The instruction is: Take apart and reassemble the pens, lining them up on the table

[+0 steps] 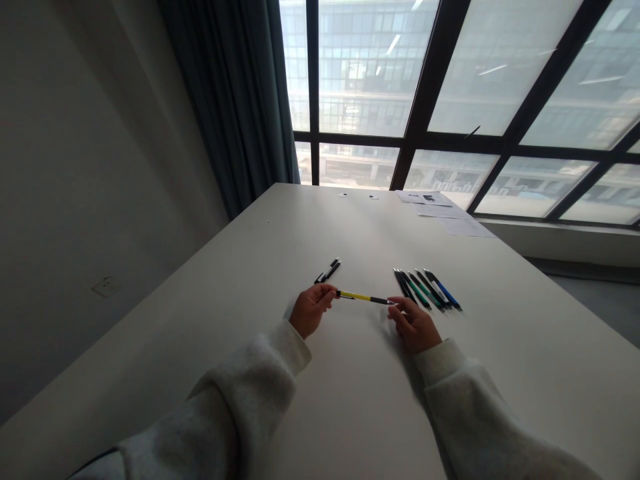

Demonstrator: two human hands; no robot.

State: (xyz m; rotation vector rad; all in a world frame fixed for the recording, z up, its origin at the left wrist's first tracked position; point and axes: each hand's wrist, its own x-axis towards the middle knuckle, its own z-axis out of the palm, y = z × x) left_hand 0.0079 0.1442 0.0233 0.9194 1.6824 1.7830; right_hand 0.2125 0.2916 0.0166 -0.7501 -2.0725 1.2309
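A slim yellow pen (357, 296) with black ends is held level between my two hands, above the white table (345, 413). Its left black end, with a thin clip, is pinched by my left hand (311, 308). At its pointed right end, the fingers of my right hand (414, 323) close on the tip. Just beyond my left hand lie a couple of dark pens (328, 271), close together. To the right, past my right hand, several pens lie in a slanted row, among them a green pen (425, 288) and a blue pen (447, 292).
Sheets of paper (443, 211) lie at the table's far right corner. Two small white pieces (373, 197) sit near the far edge. A dark curtain (240, 93) hangs at the back left beside a large window (370, 67). A wall socket (106, 287) is on the left.
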